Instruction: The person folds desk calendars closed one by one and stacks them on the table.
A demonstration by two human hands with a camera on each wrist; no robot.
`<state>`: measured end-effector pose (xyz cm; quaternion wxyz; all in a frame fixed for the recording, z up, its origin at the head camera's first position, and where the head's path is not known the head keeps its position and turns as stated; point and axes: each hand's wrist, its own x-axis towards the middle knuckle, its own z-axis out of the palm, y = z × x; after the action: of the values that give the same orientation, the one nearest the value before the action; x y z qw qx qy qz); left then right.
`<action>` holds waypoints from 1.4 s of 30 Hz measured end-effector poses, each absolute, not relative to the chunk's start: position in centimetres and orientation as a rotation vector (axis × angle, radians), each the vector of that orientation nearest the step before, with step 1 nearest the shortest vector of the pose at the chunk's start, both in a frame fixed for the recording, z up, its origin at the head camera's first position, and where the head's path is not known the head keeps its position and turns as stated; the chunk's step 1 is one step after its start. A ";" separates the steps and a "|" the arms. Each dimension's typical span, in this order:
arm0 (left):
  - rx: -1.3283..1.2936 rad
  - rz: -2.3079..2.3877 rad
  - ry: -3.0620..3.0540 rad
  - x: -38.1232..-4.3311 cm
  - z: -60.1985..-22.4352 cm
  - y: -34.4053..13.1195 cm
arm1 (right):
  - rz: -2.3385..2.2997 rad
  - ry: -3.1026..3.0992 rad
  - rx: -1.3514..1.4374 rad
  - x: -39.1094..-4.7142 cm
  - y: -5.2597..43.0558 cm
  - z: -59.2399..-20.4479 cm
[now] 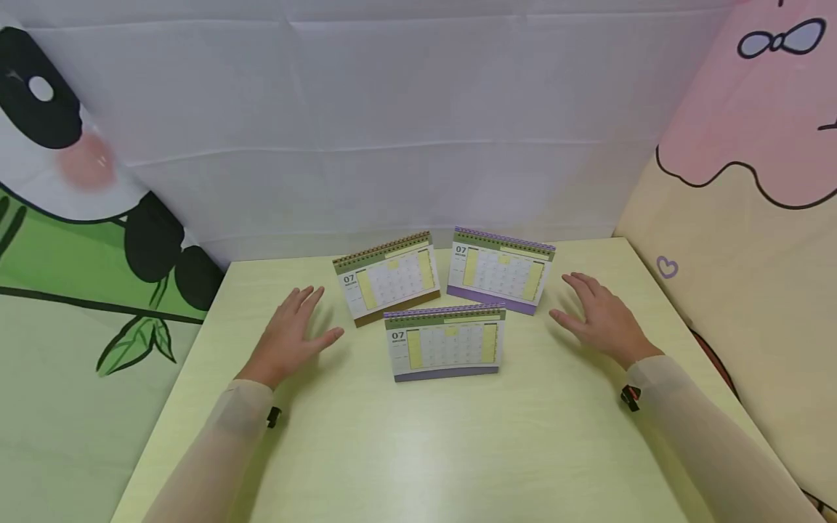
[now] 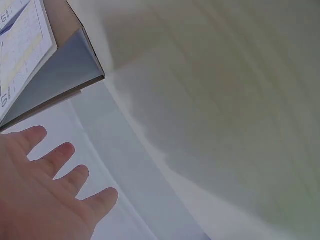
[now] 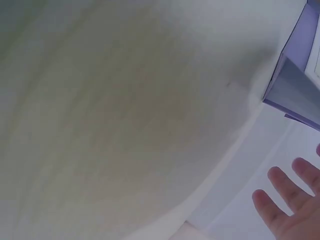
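Three desk calendars stand in a cluster toward the far side of a pale yellow table (image 1: 418,450), the two hands set on either side of them. The left hand (image 1: 284,341) is just beside the brown-based calendar (image 1: 392,280) but apart from it, its fingers stretched out and spread, the thumb pointing in toward that calendar's lower corner. The right hand (image 1: 604,323) lies near the edge of the purple-based calendar (image 1: 500,269), likewise with fingers extended and thumb held away from them. Those two calendars form the back pair, angled differently with a narrow gap between them; the grey-based calendar (image 1: 446,345) stands in front, its spiral-bound top edge overlapping their lower edges in the head view (whether it touches either one I cannot tell). All three lean back on their stands, with a green band under the binding, a printed 07 and yellow columns at the sides of the grid. Beyond the table hangs a creased white cloth (image 1: 405,109); a green and black cartoon print (image 1: 98,261) covers the left side, a pink one (image 1: 739,116) the right. Both forearms wear light sleeves (image 1: 693,428).
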<state>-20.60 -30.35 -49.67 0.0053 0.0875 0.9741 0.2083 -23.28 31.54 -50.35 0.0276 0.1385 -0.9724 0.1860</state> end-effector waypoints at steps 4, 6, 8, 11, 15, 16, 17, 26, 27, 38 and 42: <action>0.280 0.663 3.043 -20.3 -49.3 -29.8 | 0.570 -3.010 0.433 -23.1 31.3 -50.2; 0.281 0.671 3.036 -20.1 -49.1 -29.5 | 0.575 -3.024 0.432 -23.0 31.1 -50.0; 0.284 0.683 3.026 -20.0 -48.9 -29.2 | 0.586 -3.043 0.430 -22.9 30.8 -49.8; 0.291 0.698 3.013 -19.9 -48.6 -28.7 | 0.603 -3.072 0.425 -22.7 30.3 -49.5; 0.302 0.708 2.998 -19.7 -48.4 -28.3 | 0.629 -3.094 0.426 -22.5 29.6 -49.1; 0.305 0.710 2.994 -19.6 -48.3 -28.2 | 0.641 -3.095 0.430 -22.4 29.5 -49.1; 0.304 0.713 2.989 -19.6 -48.2 -28.1 | 0.654 -3.097 0.434 -22.4 29.3 -49.0; 0.349 0.780 2.959 -19.3 -47.8 -27.3 | 0.725 -3.102 0.485 -22.0 27.8 -48.3; 0.354 0.782 2.959 -19.3 -47.8 -27.2 | 0.729 -3.103 0.489 -22.0 27.6 -48.2; 0.373 0.811 2.939 -19.0 -47.6 -26.4 | 0.790 -3.073 0.499 -21.5 26.4 -47.7; 0.355 0.840 2.913 -19.0 -47.5 -26.0 | 0.836 -3.068 0.507 -21.2 25.8 -47.7</action>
<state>-18.96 -26.01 -47.52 0.0445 0.1161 0.9534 0.2750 -21.22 25.84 -47.68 -0.0394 0.1573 -0.9521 0.2593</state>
